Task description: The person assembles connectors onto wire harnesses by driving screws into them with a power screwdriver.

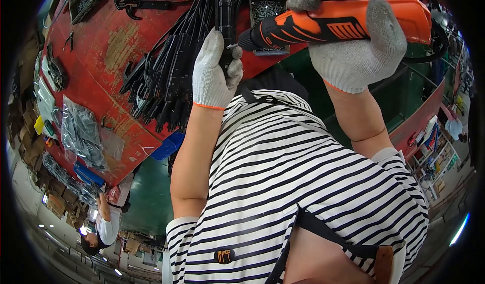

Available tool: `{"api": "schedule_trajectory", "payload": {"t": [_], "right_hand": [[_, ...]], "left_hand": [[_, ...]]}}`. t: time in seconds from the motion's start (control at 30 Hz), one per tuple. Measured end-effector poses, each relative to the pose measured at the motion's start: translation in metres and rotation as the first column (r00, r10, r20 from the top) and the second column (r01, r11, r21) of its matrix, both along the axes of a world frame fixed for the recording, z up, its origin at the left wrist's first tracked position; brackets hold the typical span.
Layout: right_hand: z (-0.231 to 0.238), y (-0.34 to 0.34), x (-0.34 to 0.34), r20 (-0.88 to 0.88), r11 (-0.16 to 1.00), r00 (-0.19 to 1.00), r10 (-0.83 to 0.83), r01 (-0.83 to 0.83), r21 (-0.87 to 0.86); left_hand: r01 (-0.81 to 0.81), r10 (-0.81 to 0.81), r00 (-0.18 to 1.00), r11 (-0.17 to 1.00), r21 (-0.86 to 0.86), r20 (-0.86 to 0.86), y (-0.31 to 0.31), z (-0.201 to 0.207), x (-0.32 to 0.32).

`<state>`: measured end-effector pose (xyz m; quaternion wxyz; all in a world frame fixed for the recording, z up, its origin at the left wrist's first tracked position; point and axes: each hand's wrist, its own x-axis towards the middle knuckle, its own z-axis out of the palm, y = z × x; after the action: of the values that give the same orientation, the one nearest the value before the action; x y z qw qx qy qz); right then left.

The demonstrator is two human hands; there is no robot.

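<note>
My left hand (211, 74), in a white knit glove with grey fingertips, is closed round a long black plastic bar (225, 11). My right hand (353, 62), gloved the same way, grips an orange-and-black power drill (346, 24). The drill lies sideways, its black nose pointing left at the bar beside my left fingers. A small metallic bit shows there; whether it touches the bar I cannot make out. Just left of my left hand lies a thick bundle of similar black plastic parts (166, 79) with thin black cables.
Beneath is a worn red tabletop (118, 36). A tray of small screws (267, 10) sits behind the drill's nose. Clear plastic bags of parts (81, 127) and a blue bin (168, 146) are at the left. Another person (105, 226) works at lower left.
</note>
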<state>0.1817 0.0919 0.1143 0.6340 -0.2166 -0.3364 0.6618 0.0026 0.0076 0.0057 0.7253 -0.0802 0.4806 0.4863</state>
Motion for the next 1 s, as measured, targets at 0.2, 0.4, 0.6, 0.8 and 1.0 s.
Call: {"api": "schedule_trajectory", "payload": {"t": [0.2, 0.4, 0.6, 0.8, 1.0], "right_hand": [[-0.004, 0.0, 0.0, 0.025, 0.997, 0.998, 0.056, -0.057, 0.048], [-0.013, 0.005, 0.006, 0.045, 0.989, 0.993, 0.106, -0.11, 0.098], [-0.017, 0.001, 0.01, 0.067, 0.978, 0.987, 0.146, -0.155, 0.143], [-0.015, -0.01, 0.025, 0.079, 0.963, 0.98, 0.18, -0.192, 0.191], [-0.041, 0.011, 0.018, 0.114, 0.945, 0.97, 0.216, -0.237, 0.226]], "left_hand": [[0.028, -0.03, 0.999, 0.998, 0.061, 0.026, 0.0, 0.0, -0.003], [0.008, -0.01, 0.998, 0.999, 0.032, 0.064, -0.001, 0.003, -0.003], [0.001, -0.001, 1.0, 1.0, 0.015, -0.001, 0.0, 0.011, 0.003], [0.018, -0.013, 0.992, 0.999, 0.043, -0.123, 0.0, 0.015, 0.01], [-0.023, 0.022, 0.997, 1.0, -0.018, -0.08, -0.003, 0.014, 0.009]]}}
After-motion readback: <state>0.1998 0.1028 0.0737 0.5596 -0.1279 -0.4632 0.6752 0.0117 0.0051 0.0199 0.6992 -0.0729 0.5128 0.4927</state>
